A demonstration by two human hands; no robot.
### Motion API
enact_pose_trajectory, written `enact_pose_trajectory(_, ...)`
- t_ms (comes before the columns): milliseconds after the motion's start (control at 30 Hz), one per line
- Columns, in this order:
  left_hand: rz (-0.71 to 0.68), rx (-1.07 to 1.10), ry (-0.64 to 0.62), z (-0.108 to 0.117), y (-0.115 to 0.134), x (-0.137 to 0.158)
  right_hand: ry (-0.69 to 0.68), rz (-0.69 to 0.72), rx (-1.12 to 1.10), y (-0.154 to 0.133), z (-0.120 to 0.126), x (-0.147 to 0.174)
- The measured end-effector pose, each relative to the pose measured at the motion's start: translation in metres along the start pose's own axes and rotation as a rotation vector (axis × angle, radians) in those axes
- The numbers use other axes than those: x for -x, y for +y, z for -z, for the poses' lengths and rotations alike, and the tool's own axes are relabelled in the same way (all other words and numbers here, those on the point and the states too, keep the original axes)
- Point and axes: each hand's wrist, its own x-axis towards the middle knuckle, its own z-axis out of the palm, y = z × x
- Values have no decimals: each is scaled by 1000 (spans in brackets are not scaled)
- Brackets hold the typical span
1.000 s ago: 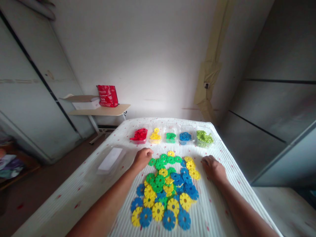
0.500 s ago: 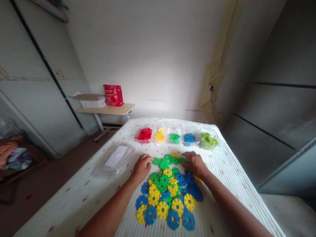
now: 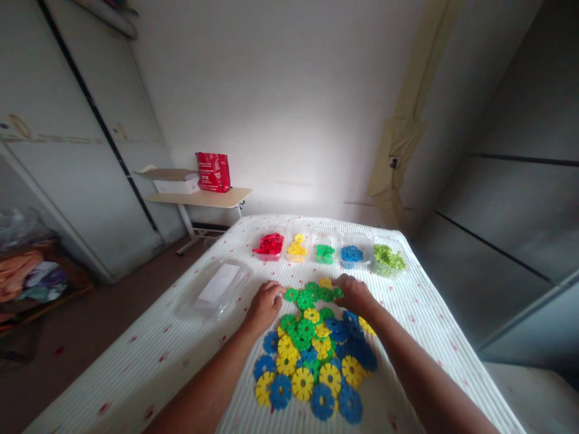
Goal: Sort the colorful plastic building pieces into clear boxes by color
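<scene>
Between my hands lies a row of green notched flower-shaped plastic discs at the far end of a loose pile. My left hand is at the row's left end, its thumb and fingertips closed at the rim of a green disc. At the right end, the curled fingers of my right hand close around another green disc, partly hiding it. A yellow disc lies just behind the row. Nearer me, the pile mixes yellow discs, blue discs and more green ones.
Clear tubs stand along the table's far side, holding red pieces, yellow pieces, green pieces, blue pieces and light-green pieces. A clear plastic lid with white paper lies left on the ribbed tablecloth.
The view has swung slightly left. My right hand has shifted a little left against the green discs, while my left hand keeps its place beside them. The pile looks the same.
</scene>
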Motion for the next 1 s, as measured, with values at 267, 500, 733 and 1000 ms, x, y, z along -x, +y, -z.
enact_pose_trajectory(267,-6,1,8,0,-1,0,-16,11,-68,9,-5,-6)
enact_pose_trajectory(500,-16,-5,14,-2,-3,0,74,176,-147,-2,0,-6)
enact_pose_trajectory(733,3,-6,9,-2,-2,0,-13,161,-89,-16,-12,-15)
enact_pose_trajectory(1000,1,5,12,-1,-1,1,-24,129,-100,-17,-13,-13)
